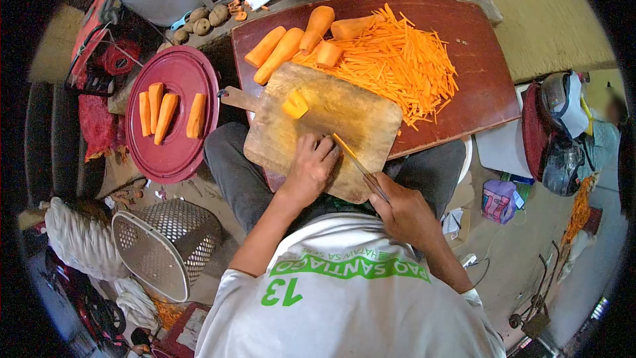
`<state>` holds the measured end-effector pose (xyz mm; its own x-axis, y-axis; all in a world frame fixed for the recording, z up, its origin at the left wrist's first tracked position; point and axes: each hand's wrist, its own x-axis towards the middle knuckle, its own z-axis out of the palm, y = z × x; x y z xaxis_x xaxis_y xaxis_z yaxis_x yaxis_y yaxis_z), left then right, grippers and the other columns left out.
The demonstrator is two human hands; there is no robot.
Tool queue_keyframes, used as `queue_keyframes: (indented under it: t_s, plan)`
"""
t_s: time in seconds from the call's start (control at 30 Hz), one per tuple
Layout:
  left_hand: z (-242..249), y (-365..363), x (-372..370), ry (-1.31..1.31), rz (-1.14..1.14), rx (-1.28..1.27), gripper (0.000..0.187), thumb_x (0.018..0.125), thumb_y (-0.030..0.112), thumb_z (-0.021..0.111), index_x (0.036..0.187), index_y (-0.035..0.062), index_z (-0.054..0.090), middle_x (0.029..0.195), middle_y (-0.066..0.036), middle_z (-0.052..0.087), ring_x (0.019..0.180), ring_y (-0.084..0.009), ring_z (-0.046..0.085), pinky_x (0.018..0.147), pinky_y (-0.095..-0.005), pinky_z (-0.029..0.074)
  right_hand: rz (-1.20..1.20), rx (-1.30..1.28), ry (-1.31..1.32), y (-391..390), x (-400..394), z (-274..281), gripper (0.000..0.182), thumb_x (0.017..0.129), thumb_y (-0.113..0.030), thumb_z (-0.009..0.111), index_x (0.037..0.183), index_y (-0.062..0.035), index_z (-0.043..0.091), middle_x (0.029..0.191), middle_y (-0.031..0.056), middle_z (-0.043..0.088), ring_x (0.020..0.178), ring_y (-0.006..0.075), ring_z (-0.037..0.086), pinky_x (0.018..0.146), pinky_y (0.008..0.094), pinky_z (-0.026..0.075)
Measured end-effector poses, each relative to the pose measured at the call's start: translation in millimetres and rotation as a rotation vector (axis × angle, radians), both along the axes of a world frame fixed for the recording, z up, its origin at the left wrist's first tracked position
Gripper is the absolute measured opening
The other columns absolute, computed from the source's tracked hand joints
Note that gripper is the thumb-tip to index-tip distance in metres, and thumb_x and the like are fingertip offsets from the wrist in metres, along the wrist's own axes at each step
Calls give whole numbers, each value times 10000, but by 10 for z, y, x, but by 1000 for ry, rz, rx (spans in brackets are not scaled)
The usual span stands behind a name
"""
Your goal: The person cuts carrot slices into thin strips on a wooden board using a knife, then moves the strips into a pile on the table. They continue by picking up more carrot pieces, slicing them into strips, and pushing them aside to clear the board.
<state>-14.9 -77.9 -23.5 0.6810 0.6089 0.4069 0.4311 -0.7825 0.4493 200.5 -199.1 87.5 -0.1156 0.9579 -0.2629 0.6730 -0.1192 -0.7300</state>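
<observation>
A wooden cutting board (pixel 278 142) lies across my lap, overlapping the front edge of a dark red table (pixel 487 96). My left hand (pixel 311 167) rests on the board with its fingers bent down; whatever lies under the fingertips is hidden. My right hand (pixel 405 207) grips a knife (pixel 358 164) by its handle, the blade slanting toward my left fingertips with an orange strip along it. Two short carrot pieces (pixel 295 103) sit near the board's upper left. Beyond the board are a pile of thin carrot sticks (pixel 411 69) and several peeled carrots (pixel 278 55).
Left of the board, a round red lid (pixel 181 76) bears several peeled carrots (pixel 166 118). A white perforated basket (pixel 179 242) lies tipped at lower left. Potatoes (pixel 218 15) are at the upper left, a purple bag (pixel 498 200) at right.
</observation>
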Motion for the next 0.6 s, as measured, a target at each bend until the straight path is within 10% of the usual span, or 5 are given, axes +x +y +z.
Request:
queue_keyframes:
  t_s: [0.6]
  plan:
    - [12,2,-25,20,5,41,281,869,111,707,1117,-19,732,1077,-133,614,1055,-352,574,968,-497,454,-23,-119,-4,325,-112,-230,291,1060,-209,608,1303,-56,562,1046,296,710,993,540,691,799,604,552]
